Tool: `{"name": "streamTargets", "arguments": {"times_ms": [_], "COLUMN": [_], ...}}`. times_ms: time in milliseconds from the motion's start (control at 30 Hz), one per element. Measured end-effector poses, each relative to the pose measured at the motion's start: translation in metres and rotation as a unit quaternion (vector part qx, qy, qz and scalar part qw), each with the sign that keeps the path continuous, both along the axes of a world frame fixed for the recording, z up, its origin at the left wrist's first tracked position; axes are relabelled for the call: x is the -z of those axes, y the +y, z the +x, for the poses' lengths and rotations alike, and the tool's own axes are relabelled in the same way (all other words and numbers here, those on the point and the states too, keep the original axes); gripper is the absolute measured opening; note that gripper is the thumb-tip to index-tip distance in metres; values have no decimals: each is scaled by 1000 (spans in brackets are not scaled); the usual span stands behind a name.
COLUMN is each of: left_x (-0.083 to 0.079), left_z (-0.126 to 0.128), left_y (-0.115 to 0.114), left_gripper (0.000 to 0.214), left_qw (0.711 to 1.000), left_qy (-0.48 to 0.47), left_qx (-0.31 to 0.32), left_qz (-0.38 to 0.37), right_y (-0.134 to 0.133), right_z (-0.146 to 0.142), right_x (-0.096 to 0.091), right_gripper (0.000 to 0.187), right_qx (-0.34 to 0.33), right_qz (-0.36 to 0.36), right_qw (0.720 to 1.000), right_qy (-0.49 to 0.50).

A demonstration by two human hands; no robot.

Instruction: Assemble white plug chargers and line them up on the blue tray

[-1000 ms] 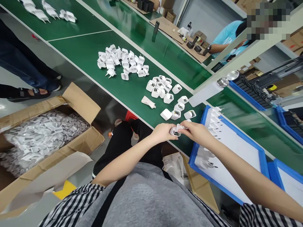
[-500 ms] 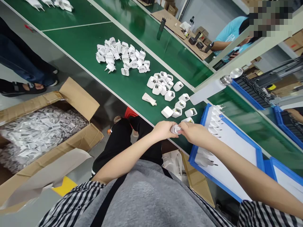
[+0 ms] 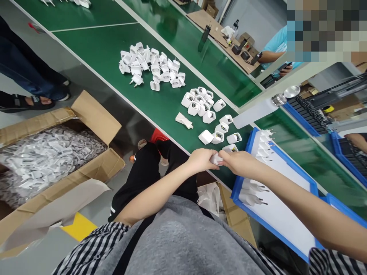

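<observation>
Your left hand [image 3: 202, 159] is closed around a small white casing [image 3: 217, 159], smooth plastic with rounded edges, at the lower centre-right of the frame, just over the bench's near edge. Your right hand [image 3: 236, 162] grips the same piece from the other side, thumb and fingers pressed against it; the fingers cover much of it, so you can't fairly tell how its parts sit. Just above your hands, hollow rounded-square casings [image 3: 197, 101] lie on the slick green bench [image 3: 94, 53], several showing dark or yellowish bits inside their open ends. A limp, off-white crumpled piece [image 3: 184, 120] lies left of them. Toward the upper centre, angular white plug pieces [image 3: 137, 61] form a loose, jumbled heap. To your right, a blue-rimmed tray [image 3: 269, 227] with a flat white base holds glossy white plugs [image 3: 265, 143], slim pins pointing rightward. At the left of the frame, a creased brown cardboard box [image 3: 97, 118] brims with small white parts [image 3: 51, 160], shiny as if wrapped in clear film.
</observation>
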State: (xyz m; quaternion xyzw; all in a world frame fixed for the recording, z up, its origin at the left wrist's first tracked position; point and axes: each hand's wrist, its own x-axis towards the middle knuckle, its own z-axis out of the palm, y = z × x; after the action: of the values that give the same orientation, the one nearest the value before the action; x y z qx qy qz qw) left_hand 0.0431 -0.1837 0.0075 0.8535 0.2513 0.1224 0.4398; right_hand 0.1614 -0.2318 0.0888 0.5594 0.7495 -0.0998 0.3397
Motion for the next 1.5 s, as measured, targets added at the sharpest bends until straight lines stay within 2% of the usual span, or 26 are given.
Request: {"name": "streamTargets", "arguments": {"times_ms": [200, 333, 533, 733, 933, 1067, 1200, 1500], "left_x": [4, 4, 4, 3, 2, 2, 2, 2], "left_z": [3, 3, 3, 2, 2, 2, 1, 2], "left_y": [1, 1, 1, 1, 0, -1, 0, -1], "left_gripper": [38, 35, 34, 34, 29, 29, 31, 32], "left_qw": [1000, 1000, 999, 999, 999, 999, 998, 997], "left_qy": [5, 9, 18, 6, 17, 12, 13, 29], "left_qx": [5, 9, 19, 34, 40, 41, 46, 53], "left_qz": [-6, -10, -26, -19, -28, -34, -35, -55], "right_y": [3, 12, 26, 13, 2, -1, 1, 3], "right_z": [-2, -6, -16, -15, -13, -16, -20, -19], "right_x": [-6, -11, -14, -9, -7, -5, -5, -3], "right_gripper": [6, 6, 11, 34, 24, 22, 23, 25], "right_qx": [6, 40, -17, -52, -71, -66, -57, -46], "right_qz": [-19, -75, -138, -86, -34, -7, -13, -18], "right_qw": [1000, 996, 987, 991, 994, 992, 990, 995], "right_qy": [14, 5, -78, -93, -81, -109, -125, -89]}}
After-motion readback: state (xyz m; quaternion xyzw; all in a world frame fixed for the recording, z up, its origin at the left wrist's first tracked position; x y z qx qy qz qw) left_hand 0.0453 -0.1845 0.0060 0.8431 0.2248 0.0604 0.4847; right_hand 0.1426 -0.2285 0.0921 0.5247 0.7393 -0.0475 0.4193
